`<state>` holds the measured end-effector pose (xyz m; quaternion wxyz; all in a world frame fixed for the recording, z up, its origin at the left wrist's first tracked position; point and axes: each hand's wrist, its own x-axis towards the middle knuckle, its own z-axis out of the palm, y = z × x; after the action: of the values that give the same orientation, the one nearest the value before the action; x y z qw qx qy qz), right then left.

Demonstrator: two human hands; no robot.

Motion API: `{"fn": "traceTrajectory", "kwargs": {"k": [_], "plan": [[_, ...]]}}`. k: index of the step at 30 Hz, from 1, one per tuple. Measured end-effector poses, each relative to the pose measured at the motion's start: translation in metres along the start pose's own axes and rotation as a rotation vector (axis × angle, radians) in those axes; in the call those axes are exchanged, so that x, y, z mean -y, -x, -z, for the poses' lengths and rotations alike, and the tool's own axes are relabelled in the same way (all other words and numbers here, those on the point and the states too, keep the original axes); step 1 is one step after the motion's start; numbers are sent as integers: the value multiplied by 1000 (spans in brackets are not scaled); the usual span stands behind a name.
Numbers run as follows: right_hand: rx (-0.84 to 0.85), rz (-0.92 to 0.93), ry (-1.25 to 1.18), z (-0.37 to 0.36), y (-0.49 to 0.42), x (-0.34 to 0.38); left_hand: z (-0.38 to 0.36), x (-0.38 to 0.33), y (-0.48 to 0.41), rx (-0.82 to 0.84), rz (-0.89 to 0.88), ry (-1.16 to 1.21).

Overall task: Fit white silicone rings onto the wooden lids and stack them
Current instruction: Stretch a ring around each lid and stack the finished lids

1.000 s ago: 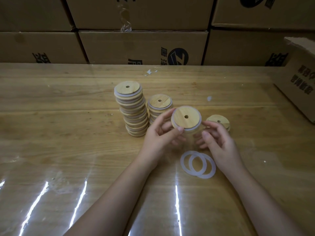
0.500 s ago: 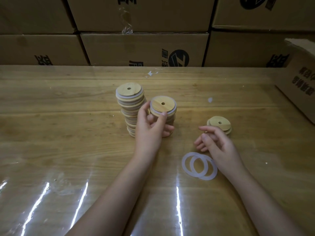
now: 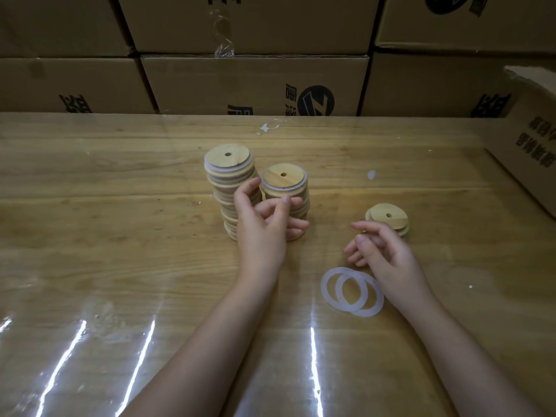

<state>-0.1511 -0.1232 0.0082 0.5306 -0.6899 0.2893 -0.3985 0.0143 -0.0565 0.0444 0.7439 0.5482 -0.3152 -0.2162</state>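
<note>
Stacking step – the left hand (image 3: 261,227), fingers loose and empty, sat against the shorter stack (image 3: 285,191) at frame centre. The right hand (image 3: 388,257) hung open; next likely needs a bare lid (image 3: 388,216) and a ring (image 3: 344,288)

The scene is dim and warm-toned, with muddy, soft detail. Bright white streaks of glare cross the glossy surface (image 3: 90,296) along the lower frame. Straight edges bow towards the frame's borders.

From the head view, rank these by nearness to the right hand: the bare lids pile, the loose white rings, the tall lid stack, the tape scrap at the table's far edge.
Measured from the right hand:
1 and 2. Bare lids pile, just beyond the fingers, and loose white rings, beside the wrist: too close to call.
3. Tall lid stack, off to the left.
4. Tape scrap, far back.
</note>
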Motion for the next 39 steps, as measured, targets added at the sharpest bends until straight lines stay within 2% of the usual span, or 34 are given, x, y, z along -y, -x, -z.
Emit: {"fn": "traceTrajectory", "kwargs": {"k": [12,15,18,19,22,25,27,35,39], "plan": [[-83,32,92,1,1,3,4,8,7,108,-111,-30],[-234,67,250,3,1,2,6,12,6,145,-98,-13],[-455,136,543,9,0,1,6,21,11,190,-43,-59],[-481,101,621,11,-1,0,5,24,13,213,-5,-90],[-388,-155,727,14,-2,-2,4,31,18,379,93,-243],[-299,-241,747,14,-2,-3,3,34,20,573,-7,-555],[-283,-243,750,13,-3,-2,2,35,21,618,-95,-717],[-316,-179,672,12,-3,1,2,33,20,614,-81,-737],[-361,-155,707,12,-3,0,2,34,19,618,-74,-740]]}}
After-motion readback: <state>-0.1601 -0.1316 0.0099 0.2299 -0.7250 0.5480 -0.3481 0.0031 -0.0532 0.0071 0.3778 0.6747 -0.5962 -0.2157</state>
